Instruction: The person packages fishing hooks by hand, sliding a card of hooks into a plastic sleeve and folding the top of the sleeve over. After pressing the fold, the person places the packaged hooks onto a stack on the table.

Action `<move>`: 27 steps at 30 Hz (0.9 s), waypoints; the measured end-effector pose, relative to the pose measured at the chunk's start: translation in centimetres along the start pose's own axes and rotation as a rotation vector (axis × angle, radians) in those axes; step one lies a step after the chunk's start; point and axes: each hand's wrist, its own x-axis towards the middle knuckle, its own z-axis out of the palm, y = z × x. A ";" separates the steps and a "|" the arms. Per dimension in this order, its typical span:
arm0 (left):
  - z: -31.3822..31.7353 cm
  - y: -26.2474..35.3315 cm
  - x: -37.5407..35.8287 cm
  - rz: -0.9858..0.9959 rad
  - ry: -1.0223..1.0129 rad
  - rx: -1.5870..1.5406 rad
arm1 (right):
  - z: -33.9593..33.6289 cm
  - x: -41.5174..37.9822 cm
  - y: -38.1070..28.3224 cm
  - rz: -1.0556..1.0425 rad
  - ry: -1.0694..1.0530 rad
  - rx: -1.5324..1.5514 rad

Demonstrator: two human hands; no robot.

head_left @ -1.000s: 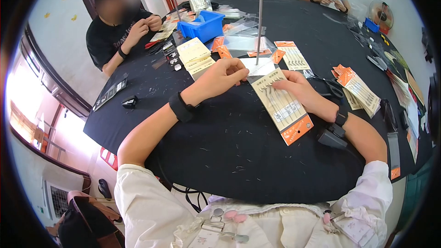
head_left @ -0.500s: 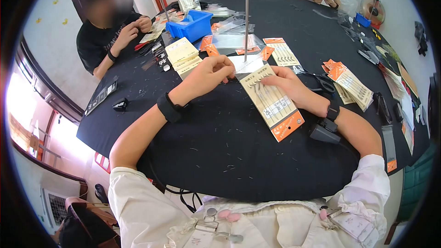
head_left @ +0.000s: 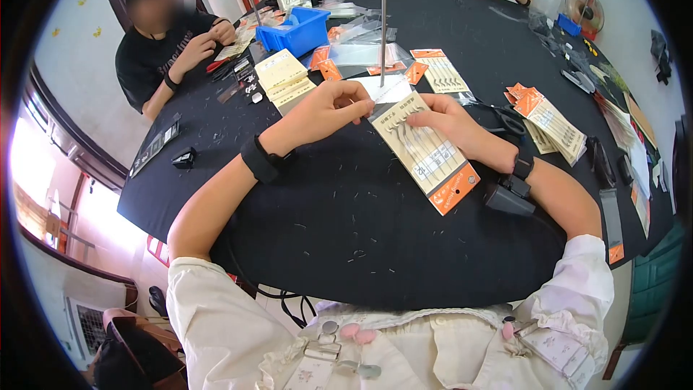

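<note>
My right hand (head_left: pixel 455 126) grips a cream and orange card of fish hooks (head_left: pixel 426 155), thumb on its front near the row of hooks. The card slants, its orange end toward me. At its upper left corner my left hand (head_left: pixel 332 112) is closed in a pinch with thumb and forefinger; whatever lies between the fingertips is too small to make out. Just behind the hands a thin metal rod (head_left: pixel 384 29) stands upright over a white sheet (head_left: pixel 390 92). To the left of the rod lies a stack of cream cards (head_left: pixel 283 76).
A blue bin (head_left: pixel 296 31) stands beyond the cream cards. Hook packs (head_left: pixel 552 123) and black scissors (head_left: pixel 509 119) lie at the right. A co-worker (head_left: pixel 166 50) sits at the left, two more people at the far edge. Small clippings dot the black tablecloth (head_left: pixel 346 267).
The hook card and my right hand have shifted slightly up and left. My left fingertips now meet at the card's corner. The whole view has moved a little.
</note>
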 end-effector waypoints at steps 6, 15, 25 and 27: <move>0.1 0.2 -0.1 -0.014 0.037 -0.001 | 0.2 -0.2 -0.5 0.012 0.029 0.034; -0.1 -0.1 0.0 -0.081 0.142 0.001 | 0.1 0.1 -0.4 0.013 0.060 0.079; -0.3 -0.3 0.1 -0.068 0.163 -0.010 | 0.1 0.1 -0.4 0.025 0.081 0.057; -0.4 -0.5 0.1 -0.078 0.167 0.006 | 0.2 0.0 -0.4 0.024 0.088 0.053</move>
